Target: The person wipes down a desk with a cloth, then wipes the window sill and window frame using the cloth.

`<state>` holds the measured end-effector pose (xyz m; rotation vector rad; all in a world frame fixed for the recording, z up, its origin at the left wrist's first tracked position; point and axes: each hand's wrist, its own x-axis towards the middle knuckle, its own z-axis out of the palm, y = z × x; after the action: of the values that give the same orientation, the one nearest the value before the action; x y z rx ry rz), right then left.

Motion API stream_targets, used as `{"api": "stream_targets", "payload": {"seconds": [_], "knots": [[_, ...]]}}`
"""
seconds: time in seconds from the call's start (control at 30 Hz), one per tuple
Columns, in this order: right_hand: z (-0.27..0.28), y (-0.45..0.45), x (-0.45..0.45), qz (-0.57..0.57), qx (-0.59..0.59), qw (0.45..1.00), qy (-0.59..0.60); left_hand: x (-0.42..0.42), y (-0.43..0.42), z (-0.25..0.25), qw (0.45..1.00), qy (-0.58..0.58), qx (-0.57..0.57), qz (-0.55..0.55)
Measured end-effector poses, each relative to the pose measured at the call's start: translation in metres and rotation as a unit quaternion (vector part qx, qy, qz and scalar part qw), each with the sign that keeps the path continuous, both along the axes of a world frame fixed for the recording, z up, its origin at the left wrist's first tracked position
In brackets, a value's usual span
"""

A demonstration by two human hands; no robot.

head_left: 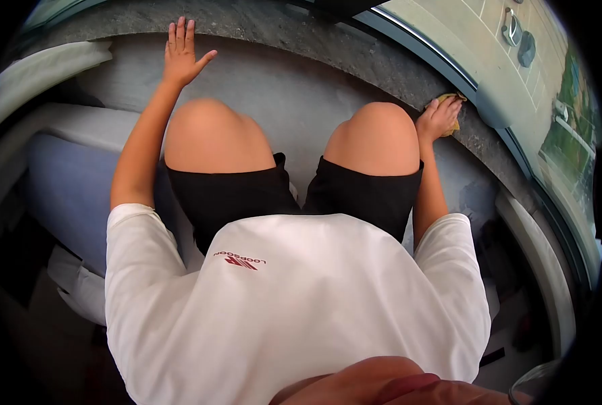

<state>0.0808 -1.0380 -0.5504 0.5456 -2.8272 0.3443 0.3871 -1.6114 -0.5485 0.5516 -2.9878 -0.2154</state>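
Observation:
My left hand (185, 57) rests palm down on the grey stone window sill (267, 28), fingers stretched and thumb out to the side, with nothing in it. On the sill's right part, my right hand (438, 117) lies over a yellow cloth (455, 126) and presses it against the stone. The cloth's edges show beyond the fingertips and beside the palm; the rest of it is hidden beneath the hand.
My bare knees reach close to a pale wall (294, 88) below the sill. A window frame (429, 54) runs along the sill's far side. Through the glass, grey slippers (526, 48) lie on tiles. Bluish padding (68, 189) is at my left.

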Motion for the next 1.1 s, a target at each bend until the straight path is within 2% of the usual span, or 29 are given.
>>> {"api": "stream_targets", "payload": {"seconds": [0.1, 0.2, 0.37, 0.47, 0.57, 0.67, 0.73, 0.77, 0.9, 0.97, 1.1], "knots": [[0.008, -0.057, 0.034, 0.188, 0.018, 0.982, -0.011, -0.004, -0.002, 0.003, 1.000, -0.007, -0.008, 0.000], [0.013, -0.065, 0.040, 0.215, 0.004, 0.976, -0.019, 0.000, -0.008, 0.004, 0.999, -0.034, -0.012, -0.013], [0.019, -0.005, 0.019, 0.126, -0.027, 0.992, -0.011, -0.001, -0.021, 0.013, 0.993, -0.103, 0.003, -0.057], [0.014, 0.082, -0.016, 0.089, -0.040, 0.995, 0.013, -0.002, -0.029, 0.020, 0.985, -0.163, 0.037, -0.053], [0.000, 0.180, -0.060, 0.019, -0.032, 0.998, 0.057, -0.006, -0.026, 0.028, 0.985, -0.159, 0.060, -0.037], [-0.016, 0.268, -0.107, -0.042, 0.006, 0.997, 0.072, -0.024, -0.030, 0.067, 0.968, -0.190, 0.163, -0.021], [-0.020, 0.304, -0.131, -0.040, -0.001, 0.997, 0.068, -0.037, -0.017, 0.097, 0.973, -0.189, 0.106, -0.086], [-0.015, 0.315, -0.137, -0.038, -0.004, 0.997, 0.064, -0.041, -0.010, 0.108, 0.972, -0.188, 0.077, -0.118], [-0.016, 0.315, -0.135, -0.050, -0.003, 0.995, 0.087, -0.076, 0.034, 0.137, 0.956, -0.211, 0.103, -0.174], [-0.027, 0.311, -0.132, -0.101, -0.005, 0.990, 0.098, -0.103, 0.070, 0.152, 0.937, -0.219, 0.092, -0.255], [-0.029, 0.257, -0.106, -0.159, -0.033, 0.981, 0.103, -0.148, 0.146, 0.153, 0.906, -0.203, 0.107, -0.355]]}}
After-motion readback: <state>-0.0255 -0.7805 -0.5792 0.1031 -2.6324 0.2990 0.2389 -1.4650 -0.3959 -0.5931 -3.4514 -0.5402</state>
